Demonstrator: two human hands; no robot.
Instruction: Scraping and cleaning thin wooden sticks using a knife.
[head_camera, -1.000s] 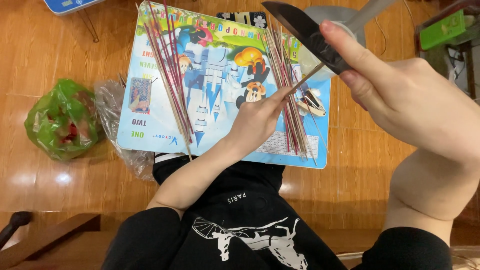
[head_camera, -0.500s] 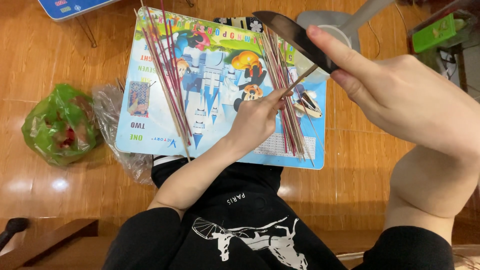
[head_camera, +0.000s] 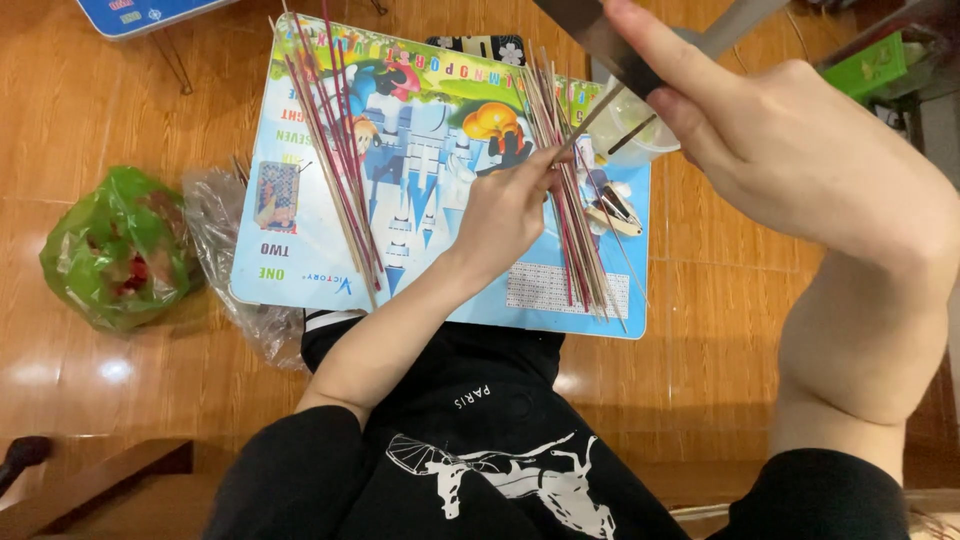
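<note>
My left hand (head_camera: 508, 212) pinches one thin bamboo stick (head_camera: 592, 118) and holds it slanted up over a colourful picture board (head_camera: 440, 130). My right hand (head_camera: 800, 160) is raised close to the camera and grips a knife, whose dark blade (head_camera: 590, 35) meets the stick's upper end. One bundle of red-tinted sticks (head_camera: 335, 170) lies on the board's left side. A second bundle (head_camera: 578, 250) lies on its right side, just beside my left hand.
A green plastic bag (head_camera: 110, 250) and a crumpled clear bag (head_camera: 225, 235) lie on the wooden floor left of the board. A clear cup (head_camera: 640, 135) stands at the board's far right corner. A green box (head_camera: 870, 65) sits top right, a blue object (head_camera: 150, 12) top left.
My right hand and the knife have risen slightly toward the top edge of the view. My left hand keeps the same stick against the blade.
</note>
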